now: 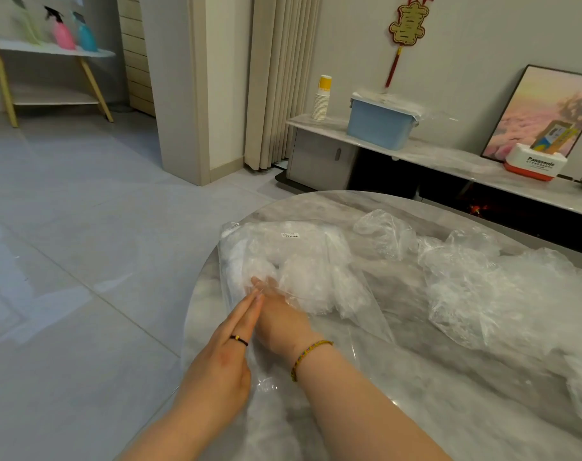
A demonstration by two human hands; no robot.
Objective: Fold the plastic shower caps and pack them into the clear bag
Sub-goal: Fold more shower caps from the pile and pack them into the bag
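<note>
2 hands of yours at clear bag (283,241), table (399,394) left edge: L hand (223,357) flat, fingers straight vs bag mouth, gripping nothing; R hand (279,317) inside bag, fingers extended onto packed caps (302,277). Loose shower caps (482,294) piled right

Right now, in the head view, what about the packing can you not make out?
Head view, right hand: its grip sits inside the clear bag, veiled by crumpled film.
Head view, bag label: print too small.
Head view, loose shower caps: pile cut off by right edge; count unclear.
</note>
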